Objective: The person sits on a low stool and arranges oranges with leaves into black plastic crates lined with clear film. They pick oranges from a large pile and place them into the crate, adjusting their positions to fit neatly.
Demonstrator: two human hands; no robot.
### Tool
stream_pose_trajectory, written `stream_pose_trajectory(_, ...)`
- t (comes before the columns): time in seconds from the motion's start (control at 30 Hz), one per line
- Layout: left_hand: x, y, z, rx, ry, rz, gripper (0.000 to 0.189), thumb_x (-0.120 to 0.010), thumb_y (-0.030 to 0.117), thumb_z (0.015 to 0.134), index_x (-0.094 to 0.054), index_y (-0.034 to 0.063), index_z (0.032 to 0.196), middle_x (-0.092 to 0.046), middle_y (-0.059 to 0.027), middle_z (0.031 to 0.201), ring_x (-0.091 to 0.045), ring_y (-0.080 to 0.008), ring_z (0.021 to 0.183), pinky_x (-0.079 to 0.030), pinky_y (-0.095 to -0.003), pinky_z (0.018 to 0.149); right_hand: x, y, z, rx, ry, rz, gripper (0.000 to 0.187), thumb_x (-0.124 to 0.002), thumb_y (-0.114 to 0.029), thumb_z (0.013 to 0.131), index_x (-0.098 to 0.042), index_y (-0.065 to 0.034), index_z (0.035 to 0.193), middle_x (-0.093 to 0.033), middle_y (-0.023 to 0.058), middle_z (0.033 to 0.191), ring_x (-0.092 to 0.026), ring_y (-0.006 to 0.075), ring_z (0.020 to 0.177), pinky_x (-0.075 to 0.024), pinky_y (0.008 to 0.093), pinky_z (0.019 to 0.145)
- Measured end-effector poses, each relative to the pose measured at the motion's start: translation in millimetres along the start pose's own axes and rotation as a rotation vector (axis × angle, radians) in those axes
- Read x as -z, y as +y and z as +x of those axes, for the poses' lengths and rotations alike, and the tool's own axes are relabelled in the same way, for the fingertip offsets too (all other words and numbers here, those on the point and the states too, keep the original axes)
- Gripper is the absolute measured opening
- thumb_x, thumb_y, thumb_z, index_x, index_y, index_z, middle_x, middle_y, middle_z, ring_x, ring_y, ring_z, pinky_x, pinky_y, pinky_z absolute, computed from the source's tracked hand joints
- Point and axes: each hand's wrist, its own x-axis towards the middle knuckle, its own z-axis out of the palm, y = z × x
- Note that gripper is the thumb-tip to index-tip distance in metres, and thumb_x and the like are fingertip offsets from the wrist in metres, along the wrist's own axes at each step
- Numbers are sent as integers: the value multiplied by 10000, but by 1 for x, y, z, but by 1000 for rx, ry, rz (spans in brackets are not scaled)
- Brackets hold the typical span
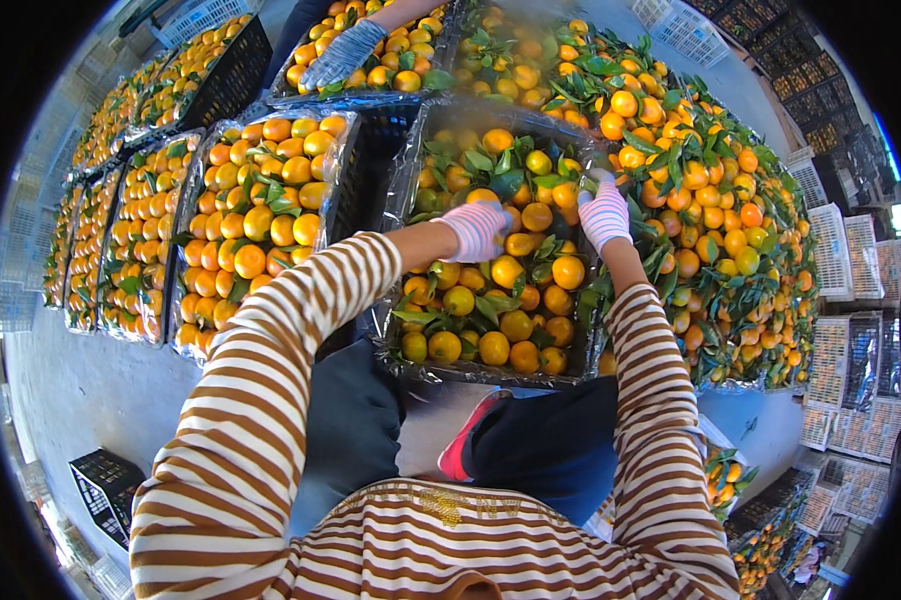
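Note:
Before me is a plastic-lined crate [488, 373] of orange and yellow-green citrus fruit with leaves. My left hand [476, 231], in a striped knit glove and blurred, is over the fruit at the crate's middle, by an orange citrus fruit [483, 196] at its fingertips; its grip is unclear. My right hand [605, 212], gloved alike, is at the crate's right edge, its fingers near a small greenish thing and leaves; whether it holds them cannot be told. To the right rises a large heap of leafy citrus fruit [709, 225].
At left stand lined crates of neatly rowed fruit [257, 202]. A co-worker's gloved hand [345, 54] rests over another crate at the top. A black crate [105, 487] sits on the floor at lower left. White crates [829, 251] are stacked at far right.

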Motion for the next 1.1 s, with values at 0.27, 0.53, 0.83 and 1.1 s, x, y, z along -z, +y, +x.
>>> stream_pose_trajectory(0.27, 13, 0, 32, -65, 188, 177, 335, -623, 301, 925, -659, 88, 1183, -643, -158, 1185, -584, -353, 1133, -481, -459, 980, -25, 14, 3, 30, 23, -216, 634, -674, -224, 910, -391, -66, 1454, -542, 255, 1390, -545, 407, 1263, -441, 448, 1066)
stream_pose_trajectory(0.53, -17, 3, 59, -223, 84, 382, 511, -559, 345, 983, -490, 141, 1447, -501, -126, 1441, -575, -320, 1229, -439, -449, 1029, -7, 55, 27, -6, 20, 412, 313, -625, -77, 894, -605, -51, 1205, -697, 182, 1029, -645, 266, 835, -520, 365, 773)
stream_pose_trajectory(0.83, -10, -4, 52, -165, 38, 356, 557, -531, 325, 996, -428, 72, 1482, -552, -153, 1358, -627, -327, 1136, -457, -444, 990, 10, 8, -4, 167, -118, -460, 490, -638, -291, 905, -538, -146, 1362, -610, 201, 1312, -573, 385, 1230, -447, 488, 1050)
stream_pose_trajectory(1.1, -16, 4, 57, -157, 29, 351, 532, -546, 298, 988, -459, 63, 1457, -554, -172, 1354, -631, -328, 1124, -468, -446, 964, -3, -10, 30, 31, -433, -559, 623, -614, -479, 910, -528, -105, 1401, -564, 194, 1414, -578, 363, 1250, -452, 442, 1058)
